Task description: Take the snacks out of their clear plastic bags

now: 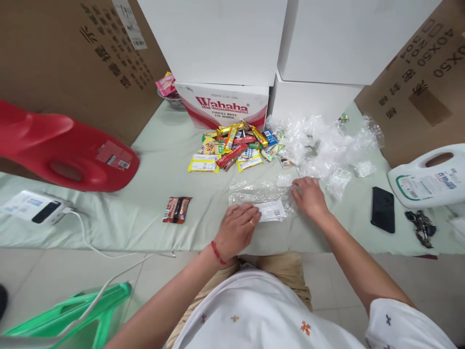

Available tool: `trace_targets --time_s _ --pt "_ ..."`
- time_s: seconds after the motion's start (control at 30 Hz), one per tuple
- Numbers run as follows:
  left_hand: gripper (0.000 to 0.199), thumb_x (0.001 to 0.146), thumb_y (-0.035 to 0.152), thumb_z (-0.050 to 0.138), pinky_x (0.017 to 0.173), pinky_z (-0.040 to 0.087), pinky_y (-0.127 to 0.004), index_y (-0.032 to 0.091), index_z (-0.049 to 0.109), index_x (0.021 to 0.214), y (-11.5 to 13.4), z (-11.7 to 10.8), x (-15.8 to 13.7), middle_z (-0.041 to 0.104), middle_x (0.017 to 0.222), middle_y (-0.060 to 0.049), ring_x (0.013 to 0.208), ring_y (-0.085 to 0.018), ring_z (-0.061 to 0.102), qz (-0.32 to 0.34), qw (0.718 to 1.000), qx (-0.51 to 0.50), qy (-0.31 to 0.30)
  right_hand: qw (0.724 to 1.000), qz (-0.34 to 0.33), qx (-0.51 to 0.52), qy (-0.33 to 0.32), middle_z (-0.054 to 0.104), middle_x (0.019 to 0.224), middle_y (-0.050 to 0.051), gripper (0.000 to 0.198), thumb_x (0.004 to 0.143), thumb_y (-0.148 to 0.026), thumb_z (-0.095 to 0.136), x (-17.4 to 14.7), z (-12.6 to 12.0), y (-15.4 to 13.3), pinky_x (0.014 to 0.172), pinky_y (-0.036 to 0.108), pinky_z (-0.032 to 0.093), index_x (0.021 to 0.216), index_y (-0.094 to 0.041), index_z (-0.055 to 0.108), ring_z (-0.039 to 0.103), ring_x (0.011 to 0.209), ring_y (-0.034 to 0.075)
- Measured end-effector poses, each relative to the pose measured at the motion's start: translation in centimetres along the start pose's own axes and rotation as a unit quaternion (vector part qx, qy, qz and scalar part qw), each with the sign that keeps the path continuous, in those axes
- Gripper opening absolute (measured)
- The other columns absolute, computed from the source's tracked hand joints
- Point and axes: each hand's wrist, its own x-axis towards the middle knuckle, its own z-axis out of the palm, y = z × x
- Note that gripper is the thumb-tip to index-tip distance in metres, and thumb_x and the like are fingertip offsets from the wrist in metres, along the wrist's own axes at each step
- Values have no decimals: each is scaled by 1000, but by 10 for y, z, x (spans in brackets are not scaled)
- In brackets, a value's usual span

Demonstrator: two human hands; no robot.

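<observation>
- Packet [273,212] is lying against clear film [241,194], seeming light, slippery; best pinched endwise.
- Left hand [238,229] is covering one end; grip hidden.
- Right hand [310,196] is resting beside film, unclosed.

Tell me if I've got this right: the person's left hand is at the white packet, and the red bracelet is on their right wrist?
Not quite: the red bracelet is on the left wrist, as the head view shows. The left hand is at the white packet, just as you said.
</observation>
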Motion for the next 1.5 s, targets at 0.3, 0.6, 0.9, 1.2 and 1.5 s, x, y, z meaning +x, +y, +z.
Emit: trace_targets --time_s 0.3,0.6,0.9,1.2,1.5 --pt "48 98 11 47 95 43 -45 31 68 137 -5 31 2 70 141 -2 118 -24 62 -19 997 38 -64 951 -221 -80 -202 74 112 16 26 94 -27 67 73 -5 -77 100 35 40 115 -15 75 58 122 31" --pt "46 90 9 50 94 46 -46 33 77 119 -11 34 -10 78 124 -4 111 -25 63 -65 996 -53 -32 909 -335 -80 -237 72 103 8 50 103 -18 47 -31 -1 -59 71 28 41 151 -28 54 65 94 23" --pt "28 98 39 51 110 47 -54 20 67 111 -35 30 -17 66 128 -15 127 -33 56 -364 907 1 211 926 -293 -63 -231 67 105 8 63 101 -11 45 -54 22 -57 80 30 44 160 -33 46 61 100 23" --pt "21 101 32 50 72 53 -32 22 68 98 11 33 11 68 91 -6 82 -21 66 -276 956 -50 87 956 -215 2 -199 66 105 10 52 100 -12 46 -56 31 -69 80 31 45 148 -25 59 59 100 25" --pt "45 103 25 47 77 55 -31 21 57 147 19 72 19 63 127 -14 104 -23 66 -208 978 6 16 909 -285 275 -135 71 111 7 31 102 -23 53 -100 21 -14 90 35 57 129 -26 67 67 101 22"
